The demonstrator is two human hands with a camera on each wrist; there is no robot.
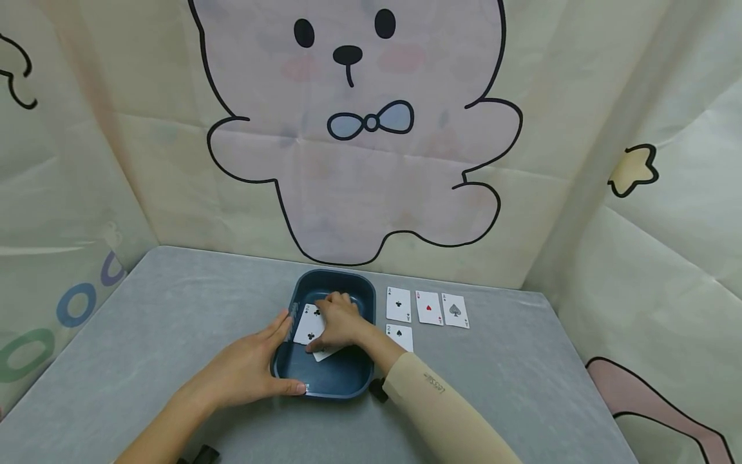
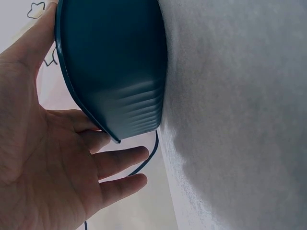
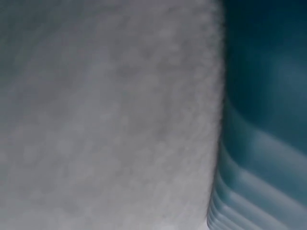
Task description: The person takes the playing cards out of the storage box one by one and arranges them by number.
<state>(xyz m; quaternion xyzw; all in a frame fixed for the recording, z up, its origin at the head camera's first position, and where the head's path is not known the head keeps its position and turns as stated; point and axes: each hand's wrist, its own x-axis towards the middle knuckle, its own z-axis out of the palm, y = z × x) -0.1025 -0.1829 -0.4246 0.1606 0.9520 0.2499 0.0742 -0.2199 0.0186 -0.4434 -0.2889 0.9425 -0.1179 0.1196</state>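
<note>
A dark blue plastic tray (image 1: 330,386) with rounded corners sits on the table. Playing cards lie inside it: a clubs card (image 1: 308,325) shows on the left, and the corner of another card (image 1: 323,354) shows below the hand. My right hand (image 1: 342,321) reaches into the tray with bent fingers and holds at the cards, thumb at their near end; the hand hides part of them. My left hand (image 1: 255,364) spans the tray's left near corner. Its thumb rests on the rim and its fingers lie along the left side. In the left wrist view two fingers stretch out beside the ribbed wall (image 2: 139,105).
To the right of the tray lie face-up cards: an ace of clubs (image 1: 398,304), an ace of hearts (image 1: 429,308), an ace of spades (image 1: 455,310) and a spades card (image 1: 400,336) partly hidden by the right forearm. Printed cloth (image 1: 371,212) hangs behind the grey table (image 1: 510,386).
</note>
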